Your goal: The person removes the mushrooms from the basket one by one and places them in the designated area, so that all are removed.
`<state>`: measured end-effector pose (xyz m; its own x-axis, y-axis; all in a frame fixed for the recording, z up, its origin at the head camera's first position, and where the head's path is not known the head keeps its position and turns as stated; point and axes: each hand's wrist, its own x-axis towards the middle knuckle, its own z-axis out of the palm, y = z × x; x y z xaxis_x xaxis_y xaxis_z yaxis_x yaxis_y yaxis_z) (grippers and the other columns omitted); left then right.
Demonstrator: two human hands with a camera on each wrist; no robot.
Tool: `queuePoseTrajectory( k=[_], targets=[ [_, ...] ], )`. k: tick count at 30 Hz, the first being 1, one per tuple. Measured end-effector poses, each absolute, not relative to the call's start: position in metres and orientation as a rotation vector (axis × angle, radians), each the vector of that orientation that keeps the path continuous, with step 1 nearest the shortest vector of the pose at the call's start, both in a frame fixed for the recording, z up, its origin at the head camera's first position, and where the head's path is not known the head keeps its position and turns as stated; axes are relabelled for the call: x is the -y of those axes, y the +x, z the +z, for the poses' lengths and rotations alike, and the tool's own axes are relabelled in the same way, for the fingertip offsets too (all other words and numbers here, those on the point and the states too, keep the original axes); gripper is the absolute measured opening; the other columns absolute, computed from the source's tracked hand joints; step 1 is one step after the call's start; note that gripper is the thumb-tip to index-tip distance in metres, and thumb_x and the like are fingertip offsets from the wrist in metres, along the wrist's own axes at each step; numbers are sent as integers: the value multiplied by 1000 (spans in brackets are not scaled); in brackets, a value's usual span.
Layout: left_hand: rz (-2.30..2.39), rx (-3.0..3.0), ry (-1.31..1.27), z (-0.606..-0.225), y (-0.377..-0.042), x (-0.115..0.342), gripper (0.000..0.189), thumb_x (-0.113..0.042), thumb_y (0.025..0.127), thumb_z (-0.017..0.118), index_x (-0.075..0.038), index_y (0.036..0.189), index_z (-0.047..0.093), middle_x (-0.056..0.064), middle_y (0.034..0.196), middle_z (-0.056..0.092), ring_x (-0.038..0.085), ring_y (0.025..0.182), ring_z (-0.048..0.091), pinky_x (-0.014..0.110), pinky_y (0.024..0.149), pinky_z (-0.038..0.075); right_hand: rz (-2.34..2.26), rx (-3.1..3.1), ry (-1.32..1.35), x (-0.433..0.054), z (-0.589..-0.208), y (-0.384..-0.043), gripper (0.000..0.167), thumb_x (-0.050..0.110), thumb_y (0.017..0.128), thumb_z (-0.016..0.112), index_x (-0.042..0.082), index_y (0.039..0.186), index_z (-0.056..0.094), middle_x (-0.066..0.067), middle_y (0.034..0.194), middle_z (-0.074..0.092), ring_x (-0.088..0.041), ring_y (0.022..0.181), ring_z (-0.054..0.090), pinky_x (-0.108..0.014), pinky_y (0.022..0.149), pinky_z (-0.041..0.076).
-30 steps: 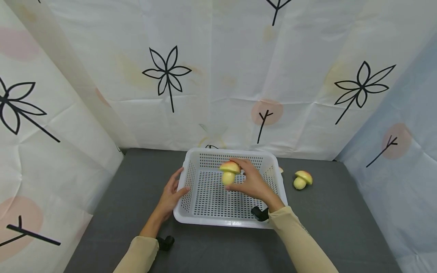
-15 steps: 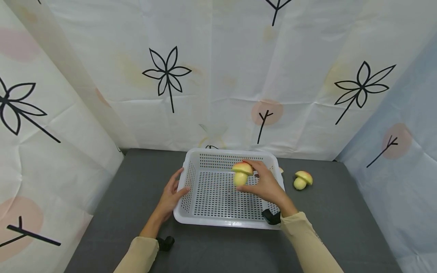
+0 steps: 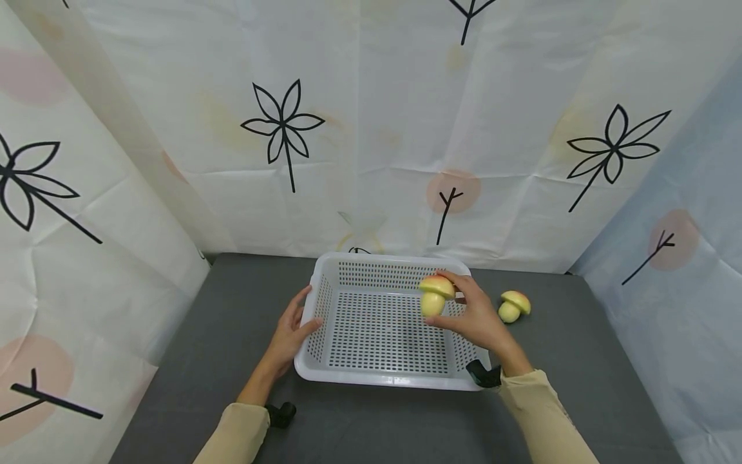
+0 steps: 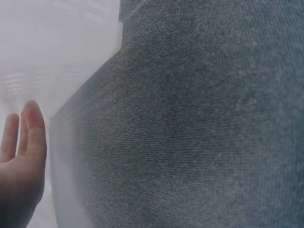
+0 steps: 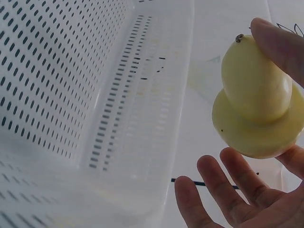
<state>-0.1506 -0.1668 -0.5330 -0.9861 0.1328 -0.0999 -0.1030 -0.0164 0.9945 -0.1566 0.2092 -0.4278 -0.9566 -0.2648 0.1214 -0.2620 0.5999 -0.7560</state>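
A mushroom-shaped piece [image 3: 433, 304], pale yellow with a reddish blush on its cap, is pinched between the thumb and fingers of my right hand [image 3: 478, 319]. It hangs over the right part of a white perforated plastic basket [image 3: 382, 381], cap upward in the head view. The right wrist view shows the rounded stem of this mushroom [image 5: 256, 78] close up, under the thumb. My left hand [image 3: 288, 335] holds the basket's left side, thumb over the rim and fingers along the outer wall. In the left wrist view, the left hand's fingers [image 4: 33, 128] stand beside that wall.
Another similar mushroom [image 3: 513, 306] lies on the dark grey tabletop [image 3: 580, 361] to the right of the basket. A white patterned cloth [image 3: 377, 148] hangs behind the table and along both sides. Each wrist wears a black camera mount.
The right hand has carried the mushroom rightward, from the middle of the basket toward its right wall. It now covers a sliver of something seen earlier beyond that wall. The left hand has stayed put.
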Motion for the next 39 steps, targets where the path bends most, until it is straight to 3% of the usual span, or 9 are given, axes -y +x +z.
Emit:
queuePoseTrajectory(
  k=[20, 34, 36, 39],
  targets=[
    [2147, -2072, 61, -532, -149, 167, 77, -12, 99, 66, -28, 161, 24, 25, 142, 50, 48, 120, 58, 58, 87, 54, -1307, -2916, -414, -255, -427, -143, 90, 21, 77, 91, 2, 151, 43, -18, 128, 50, -32, 113, 52, -59, 94, 48],
    [2147, -2077, 59, -531, -148, 167, 77, -12, 99, 66, -29, 161, 24, 24, 144, 49, 50, 121, 57, 59, 87, 54, -1314, -2968, -334, -291, -425, -136, 89, 19, 80, 89, 2, 152, 41, -22, 130, 47, -38, 117, 50, -64, 94, 46],
    [2148, -2077, 60, -531, -148, 166, 77, -12, 99, 67, -28, 161, 24, 25, 144, 49, 50, 121, 57, 60, 87, 53, -1283, -2991, -317, -295, -424, -135, 89, 20, 80, 89, 2, 152, 41, -22, 129, 47, -38, 115, 51, -58, 93, 48],
    [2146, -2074, 55, -532, -148, 166, 77, -12, 99, 67, -28, 161, 24, 25, 143, 49, 50, 120, 57, 59, 87, 54, -1245, -3018, -286, -303, -423, -133, 89, 20, 80, 89, 2, 152, 40, -22, 129, 47, -37, 113, 52, -33, 91, 51]
  ],
)
